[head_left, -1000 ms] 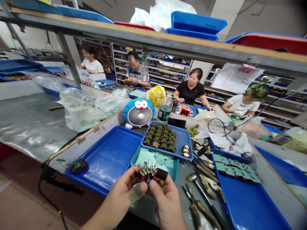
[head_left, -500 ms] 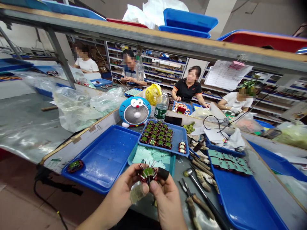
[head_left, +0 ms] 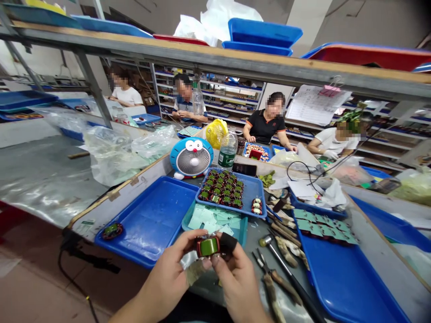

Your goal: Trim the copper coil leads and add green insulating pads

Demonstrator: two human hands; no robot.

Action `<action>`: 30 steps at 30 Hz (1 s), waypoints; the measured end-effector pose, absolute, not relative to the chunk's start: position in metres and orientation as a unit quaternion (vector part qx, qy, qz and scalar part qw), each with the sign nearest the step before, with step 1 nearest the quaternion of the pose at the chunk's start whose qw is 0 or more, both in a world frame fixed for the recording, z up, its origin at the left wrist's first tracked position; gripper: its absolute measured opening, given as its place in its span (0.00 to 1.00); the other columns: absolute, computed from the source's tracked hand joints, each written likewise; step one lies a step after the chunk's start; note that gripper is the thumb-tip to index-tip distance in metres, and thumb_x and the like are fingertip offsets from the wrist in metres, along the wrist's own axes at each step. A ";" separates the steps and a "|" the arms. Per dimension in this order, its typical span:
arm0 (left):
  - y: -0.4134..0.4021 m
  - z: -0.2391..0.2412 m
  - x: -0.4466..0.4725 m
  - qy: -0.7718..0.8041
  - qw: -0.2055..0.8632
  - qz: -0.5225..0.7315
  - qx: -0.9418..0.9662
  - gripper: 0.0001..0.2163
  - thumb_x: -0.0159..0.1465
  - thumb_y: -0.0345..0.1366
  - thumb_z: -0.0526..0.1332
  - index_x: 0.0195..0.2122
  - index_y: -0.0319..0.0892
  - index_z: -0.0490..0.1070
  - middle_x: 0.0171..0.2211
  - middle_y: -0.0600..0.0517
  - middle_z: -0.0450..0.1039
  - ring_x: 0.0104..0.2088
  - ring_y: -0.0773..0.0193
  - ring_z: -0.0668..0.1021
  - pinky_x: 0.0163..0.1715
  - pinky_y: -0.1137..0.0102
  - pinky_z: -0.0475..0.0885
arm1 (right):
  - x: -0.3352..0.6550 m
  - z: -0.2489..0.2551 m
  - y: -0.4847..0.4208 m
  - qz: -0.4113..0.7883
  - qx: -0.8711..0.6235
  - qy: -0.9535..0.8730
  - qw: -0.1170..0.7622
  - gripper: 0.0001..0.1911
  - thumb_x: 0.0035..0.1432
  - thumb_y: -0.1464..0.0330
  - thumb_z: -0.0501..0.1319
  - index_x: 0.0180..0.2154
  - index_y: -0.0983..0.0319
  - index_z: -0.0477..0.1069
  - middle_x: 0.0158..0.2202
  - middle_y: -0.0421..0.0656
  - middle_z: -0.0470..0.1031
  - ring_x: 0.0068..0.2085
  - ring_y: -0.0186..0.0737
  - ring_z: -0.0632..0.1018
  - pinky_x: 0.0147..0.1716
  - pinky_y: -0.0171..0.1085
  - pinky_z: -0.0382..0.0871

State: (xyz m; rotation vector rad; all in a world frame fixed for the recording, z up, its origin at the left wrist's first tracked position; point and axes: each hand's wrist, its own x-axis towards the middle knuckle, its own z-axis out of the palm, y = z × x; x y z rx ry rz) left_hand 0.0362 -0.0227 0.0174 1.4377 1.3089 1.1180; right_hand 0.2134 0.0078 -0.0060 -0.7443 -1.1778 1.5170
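Observation:
A toroidal coil (head_left: 208, 246) with a green core side and dark red copper windings is held up between both hands, above the bench. My left hand (head_left: 171, 264) pinches it from the left, with clear yellowish tape around the thumb. From the right, my right hand (head_left: 237, 273) grips the same coil with thumb and fingers; a black cover wraps one fingertip. Just behind the hands, a teal tray (head_left: 240, 229) holds loose light green cards (head_left: 205, 218). A similar coil (head_left: 112, 231) lies alone in the blue tray (head_left: 158, 211) at the left.
Rows of coils (head_left: 222, 186) fill part of a blue tray behind. Pliers (head_left: 269, 273) and a hammer (head_left: 286, 273) lie to my right, beside a blue tray (head_left: 357, 278) with card-topped coils (head_left: 323, 224). A fan (head_left: 191, 157) and bottle (head_left: 228, 152) stand behind; an overhead shelf (head_left: 202, 54) crosses above. Co-workers sit opposite.
The coil has been turned in my fingers: its pale wire ends pointed up towards me before, and now its green and copper side faces me. Both hands keep hold. The view shifted slightly.

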 end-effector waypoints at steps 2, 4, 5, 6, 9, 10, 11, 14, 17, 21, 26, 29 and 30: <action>-0.022 0.013 0.034 0.529 0.444 0.449 0.567 0.23 0.69 0.43 0.67 0.62 0.51 0.65 0.61 0.48 0.74 0.59 0.50 0.77 0.58 0.66 0.73 | 0.211 -0.001 0.008 0.648 -0.289 -0.486 0.510 0.19 0.65 0.58 0.68 0.55 0.56 0.75 0.53 0.45 0.80 0.53 0.48 0.81 0.55 0.43 0.75; -0.020 0.009 0.034 0.517 0.459 0.448 0.566 0.22 0.70 0.44 0.66 0.63 0.52 0.64 0.62 0.49 0.72 0.60 0.50 0.76 0.60 0.65 0.71 | 0.210 0.002 0.008 0.650 -0.278 -0.494 0.506 0.18 0.66 0.59 0.68 0.54 0.55 0.76 0.52 0.45 0.80 0.52 0.47 0.81 0.54 0.42 0.75; -0.019 0.008 0.035 0.506 0.471 0.448 0.567 0.22 0.71 0.44 0.65 0.64 0.52 0.63 0.62 0.49 0.72 0.60 0.50 0.75 0.60 0.64 0.71 | 0.210 0.003 0.008 0.645 -0.279 -0.501 0.504 0.17 0.66 0.59 0.67 0.55 0.56 0.76 0.52 0.45 0.80 0.52 0.47 0.81 0.54 0.42 0.75; -0.019 0.008 0.036 0.494 0.484 0.449 0.566 0.21 0.72 0.44 0.64 0.64 0.52 0.63 0.61 0.49 0.72 0.60 0.50 0.75 0.60 0.63 0.71 | 0.211 0.003 0.007 0.638 -0.285 -0.509 0.503 0.17 0.67 0.59 0.67 0.55 0.56 0.76 0.53 0.45 0.79 0.53 0.47 0.80 0.55 0.42 0.74; -0.018 0.012 0.040 0.466 0.517 0.466 0.546 0.20 0.73 0.45 0.63 0.63 0.51 0.63 0.59 0.49 0.73 0.58 0.51 0.75 0.58 0.63 0.71 | 0.215 0.001 0.005 0.604 -0.311 -0.543 0.493 0.18 0.68 0.60 0.66 0.56 0.57 0.76 0.53 0.47 0.79 0.54 0.48 0.79 0.55 0.42 0.73; -0.018 0.014 0.041 0.458 0.529 0.475 0.534 0.20 0.73 0.45 0.63 0.62 0.50 0.64 0.58 0.49 0.74 0.57 0.51 0.76 0.58 0.64 0.71 | 0.217 0.000 0.005 0.596 -0.316 -0.555 0.487 0.18 0.68 0.59 0.66 0.56 0.57 0.76 0.53 0.47 0.79 0.54 0.48 0.79 0.55 0.42 0.73; -0.018 0.015 0.042 0.448 0.541 0.485 0.521 0.19 0.73 0.46 0.62 0.62 0.49 0.65 0.56 0.49 0.74 0.56 0.52 0.76 0.57 0.64 0.71 | 0.219 -0.001 0.006 0.592 -0.322 -0.559 0.483 0.18 0.68 0.59 0.66 0.55 0.57 0.76 0.52 0.47 0.79 0.54 0.49 0.79 0.55 0.42 0.73; -0.021 0.019 0.040 0.413 0.575 0.505 0.493 0.17 0.73 0.48 0.61 0.59 0.48 0.68 0.51 0.49 0.75 0.53 0.55 0.76 0.55 0.66 0.70 | 0.225 0.002 0.013 0.599 -0.355 -0.532 0.482 0.19 0.68 0.56 0.65 0.56 0.57 0.75 0.50 0.46 0.80 0.48 0.46 0.81 0.51 0.42 0.75; -0.026 0.018 0.039 0.392 0.609 0.505 0.470 0.18 0.73 0.49 0.61 0.59 0.48 0.68 0.49 0.49 0.75 0.51 0.57 0.76 0.56 0.64 0.69 | 0.228 0.011 0.025 0.578 -0.365 -0.564 0.464 0.18 0.68 0.55 0.64 0.52 0.59 0.77 0.45 0.44 0.79 0.43 0.43 0.80 0.46 0.40 0.74; -0.032 0.016 0.044 0.347 0.656 0.500 0.446 0.20 0.73 0.53 0.59 0.59 0.48 0.68 0.46 0.47 0.75 0.43 0.58 0.77 0.49 0.63 0.72 | 0.228 0.024 0.031 0.583 -0.334 -0.605 0.427 0.16 0.69 0.55 0.63 0.41 0.62 0.77 0.30 0.39 0.75 0.35 0.39 0.77 0.41 0.37 0.71; -0.032 0.012 0.054 0.337 0.666 0.512 0.425 0.27 0.67 0.63 0.59 0.49 0.41 0.70 0.36 0.48 0.74 0.28 0.67 0.70 0.32 0.70 0.70 | 0.228 0.029 0.027 0.537 -0.338 -0.654 0.412 0.17 0.71 0.57 0.60 0.36 0.62 0.74 0.32 0.40 0.72 0.35 0.37 0.73 0.38 0.35 0.66; -0.034 0.008 0.054 0.366 0.665 0.476 0.444 0.27 0.65 0.64 0.61 0.42 0.41 0.66 0.30 0.52 0.71 0.24 0.71 0.63 0.27 0.72 0.64 | 0.231 0.033 0.026 0.476 -0.338 -0.706 0.402 0.18 0.72 0.59 0.58 0.32 0.62 0.70 0.33 0.40 0.70 0.36 0.37 0.70 0.37 0.34 0.63; -0.036 0.007 0.052 0.375 0.666 0.463 0.448 0.27 0.65 0.64 0.62 0.41 0.41 0.65 0.29 0.53 0.70 0.24 0.71 0.62 0.26 0.73 0.62 | 0.232 0.034 0.026 0.468 -0.337 -0.716 0.393 0.18 0.73 0.59 0.57 0.31 0.62 0.69 0.32 0.40 0.69 0.35 0.36 0.70 0.37 0.34 0.62</action>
